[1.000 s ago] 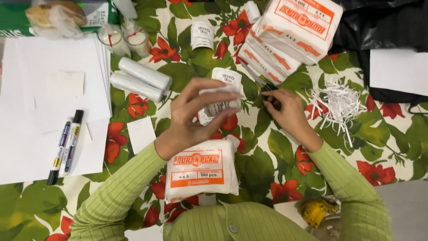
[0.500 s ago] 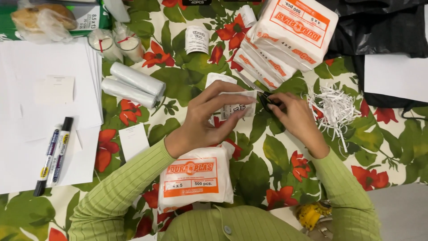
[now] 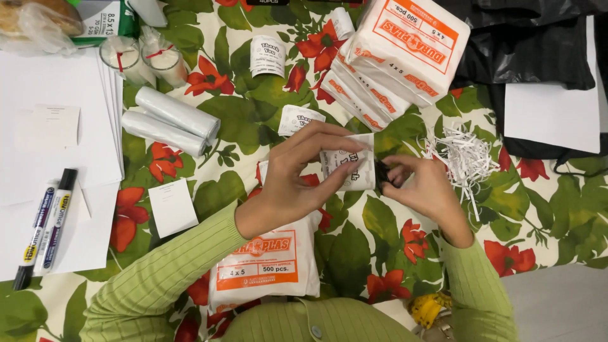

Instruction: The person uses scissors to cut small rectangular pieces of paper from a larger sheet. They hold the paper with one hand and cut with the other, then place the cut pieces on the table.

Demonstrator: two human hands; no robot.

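a: so, what differs from a moment ago?

b: little. the left hand (image 3: 294, 183) still clasps the small white bag (image 3: 350, 170), thumb under, fingers curled over its top edge. both hands sit a touch further toward three o'clock in the view than before, and the bag is held flatter. the markers and paper sheets have slid toward nine o'clock, so the head has shifted.

a: and the right hand?

b: the right hand (image 3: 421, 189) is closed, pinching a small dark thing (image 3: 382, 173) against the bag's three o'clock edge. i cannot tell what that thing is.

a: where is the bag, then?

b: at the middle of the view, lifted off the cloth, between both hands.

a: the surface?

b: a tablecloth (image 3: 240, 107) printed with green leaves and red flowers. at six o'clock of the hands lies a white and orange packet (image 3: 266, 266); at one o'clock a stack of the same packets (image 3: 405, 50). shredded white paper (image 3: 465, 158) lies just at three o'clock of the right hand. two white rolls (image 3: 168, 120) lie at ten o'clock, two markers (image 3: 44, 225) and white paper sheets (image 3: 50, 126) at nine o'clock, black plastic (image 3: 525, 50) at two o'clock.

a: the room?

b: only a strip of pale floor (image 3: 563, 304) at five o'clock.
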